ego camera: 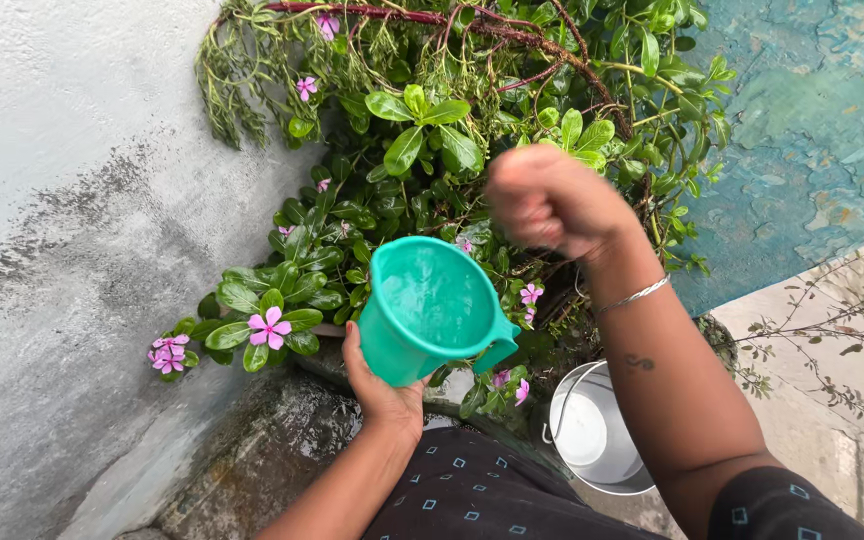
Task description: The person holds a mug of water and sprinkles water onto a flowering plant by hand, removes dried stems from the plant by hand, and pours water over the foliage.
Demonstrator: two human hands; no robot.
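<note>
Against the grey, stained wall (62,200) a flowering plant (422,150) spills over a damp stone ledge (272,450), its pink blossoms (269,328) showing among glossy green leaves. Below the foliage, the person's left hand (382,390) holds a teal plastic mug (430,308) from underneath, palm cupped at its base and fingers wrapped up the near side; the mug tilts a little toward the plant, its handle pointing to the person's right, and water shows inside it. Above and just to the right of the mug, the right hand (552,200) hangs over the leaves, blurred, with the fingers drawn together in a loose bunch; I cannot tell whether anything sits between them. A thin silver bangle (634,295) circles that wrist, and a small dark mark shows on the forearm below it. Down beside the right arm, near the ledge's outer edge, stands a steel bucket (592,430) with a wire handle. Beyond the plant lies a blue-green patch of worn floor (812,120).
</note>
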